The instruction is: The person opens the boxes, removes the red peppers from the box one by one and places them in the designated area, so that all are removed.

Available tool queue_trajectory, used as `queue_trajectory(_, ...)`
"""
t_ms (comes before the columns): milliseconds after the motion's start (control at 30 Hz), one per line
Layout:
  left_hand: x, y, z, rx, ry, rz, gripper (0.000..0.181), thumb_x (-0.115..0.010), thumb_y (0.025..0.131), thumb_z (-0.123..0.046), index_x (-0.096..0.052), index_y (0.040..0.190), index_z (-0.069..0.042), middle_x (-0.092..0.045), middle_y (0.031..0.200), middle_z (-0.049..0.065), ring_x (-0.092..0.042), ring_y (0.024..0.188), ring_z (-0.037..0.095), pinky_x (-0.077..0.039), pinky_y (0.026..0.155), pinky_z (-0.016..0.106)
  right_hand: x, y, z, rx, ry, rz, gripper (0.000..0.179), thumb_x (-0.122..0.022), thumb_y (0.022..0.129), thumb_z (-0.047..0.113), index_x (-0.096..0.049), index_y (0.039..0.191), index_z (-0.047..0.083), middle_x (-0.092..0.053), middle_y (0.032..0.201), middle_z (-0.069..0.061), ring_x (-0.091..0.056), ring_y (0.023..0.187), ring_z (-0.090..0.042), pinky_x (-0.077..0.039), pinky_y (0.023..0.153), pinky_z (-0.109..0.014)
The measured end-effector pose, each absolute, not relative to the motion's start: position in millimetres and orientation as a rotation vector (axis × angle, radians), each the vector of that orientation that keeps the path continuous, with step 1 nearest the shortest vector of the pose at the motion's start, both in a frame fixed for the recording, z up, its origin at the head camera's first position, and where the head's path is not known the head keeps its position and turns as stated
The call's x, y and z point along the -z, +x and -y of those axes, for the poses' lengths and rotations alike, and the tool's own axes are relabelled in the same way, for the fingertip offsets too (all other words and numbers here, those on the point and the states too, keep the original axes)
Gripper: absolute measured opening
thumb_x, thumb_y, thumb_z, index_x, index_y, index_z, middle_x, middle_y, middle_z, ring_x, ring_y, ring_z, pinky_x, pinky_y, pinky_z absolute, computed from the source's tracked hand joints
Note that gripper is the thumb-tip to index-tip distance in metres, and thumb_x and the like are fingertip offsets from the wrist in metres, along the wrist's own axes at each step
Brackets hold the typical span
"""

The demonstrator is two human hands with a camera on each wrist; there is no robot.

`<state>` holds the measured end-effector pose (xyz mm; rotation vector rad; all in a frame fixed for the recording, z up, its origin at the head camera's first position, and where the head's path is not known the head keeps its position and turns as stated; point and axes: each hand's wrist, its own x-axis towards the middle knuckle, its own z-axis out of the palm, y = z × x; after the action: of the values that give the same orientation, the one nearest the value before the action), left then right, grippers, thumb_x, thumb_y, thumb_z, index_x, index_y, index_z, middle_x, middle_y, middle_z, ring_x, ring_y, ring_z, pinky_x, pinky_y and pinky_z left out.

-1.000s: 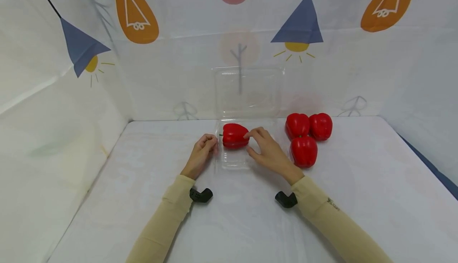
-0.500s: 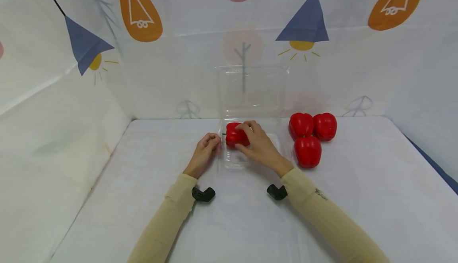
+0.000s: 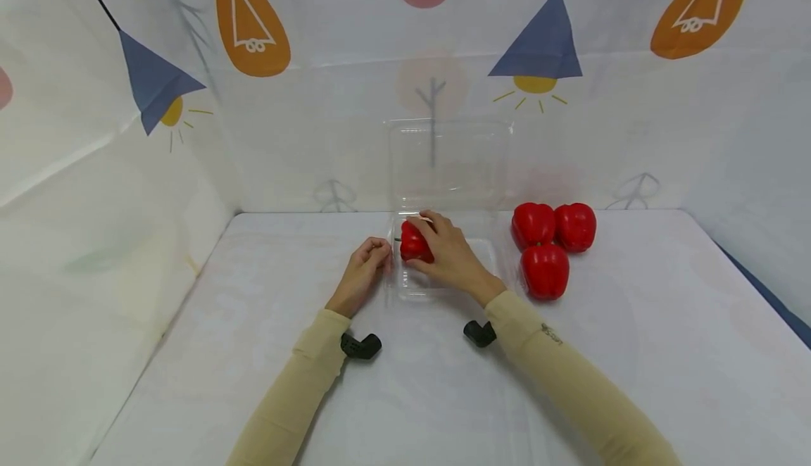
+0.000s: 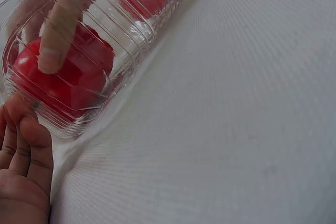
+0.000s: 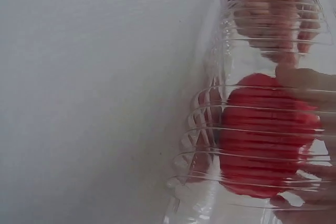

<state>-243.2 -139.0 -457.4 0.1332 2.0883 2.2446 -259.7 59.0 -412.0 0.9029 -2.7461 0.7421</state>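
Note:
A clear plastic clamshell container [image 3: 415,293] stands at the back of the table, its lid [image 3: 472,188] raised against the wall. One red bell pepper [image 3: 413,243] lies in its left part, green stem pointing left. My right hand [image 3: 453,255] reaches over the container and grips this pepper from the right, thumb on the near side and fingers over the top. At the left side, my left hand [image 3: 362,270] pinches the container's rim. The left wrist view shows its fingertips at the container's edge, with the pepper [image 4: 86,85] behind the clear wall.
Three more red bell peppers [image 3: 546,272] sit close together on the white table [image 3: 418,388], just right of the container. A white cloth wall [image 3: 285,149] printed with lamps and bulbs rises along the back edge.
My right hand has moved left over the pepper, from touching its right end to gripping it round the body. My left hand has stayed at the container's rim.

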Motion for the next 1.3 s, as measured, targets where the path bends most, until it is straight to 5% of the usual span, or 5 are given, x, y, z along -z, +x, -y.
queue_trajectory(1300, 452.6, -240.4, 137.7, -2.247, 0.117, -2.065, 0.014, -0.046, 0.100, -0.015, -0.049, 0.104, -0.002, -0.051, 0.078, -0.003, -0.051, 0.070, 0.009, -0.043, 0.067, 0.021, 407.5, -253.6, -71.2, -0.772, 0.807, 2.706, 0.066, -0.076, 0.075, 0.031, -0.043, 0.130, 0.017, -0.047, 0.126, -0.010, -0.048, 0.114, -0.028, -0.051, 0.089, -0.045)
